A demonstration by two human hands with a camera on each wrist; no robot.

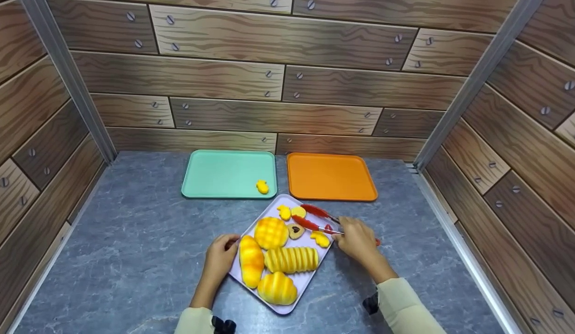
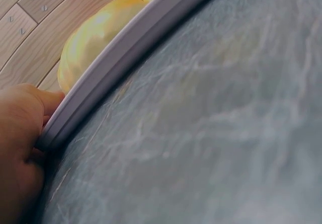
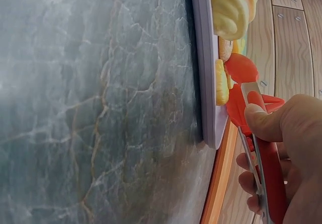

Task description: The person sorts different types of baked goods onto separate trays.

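Note:
My left hand (image 1: 219,255) grips the left edge of a lilac tray (image 1: 303,280), its thumb over the rim in the left wrist view. In my right hand (image 1: 359,241) is a pair of red-tipped tongs (image 1: 306,223). The tong tips stand apart, either side of a small round yellow piece (image 1: 298,212) near the tray's far corner. Close by lie a small yellow figure-shaped piece (image 1: 284,212), another yellow piece (image 1: 320,239) and a heart-centred cookie (image 1: 295,231). Toy breads fill the rest: a round bun (image 1: 271,233), a long loaf (image 1: 251,261), a ridged loaf (image 1: 292,259) and a striped roll (image 1: 277,288).
Behind the lilac tray, a mint green tray (image 1: 222,174) bears one small yellow piece (image 1: 262,187). Beside it on the right lies an orange tray (image 1: 331,176). Wood-patterned walls (image 1: 278,79) enclose the grey marbled table (image 1: 129,241) at the back and both sides.

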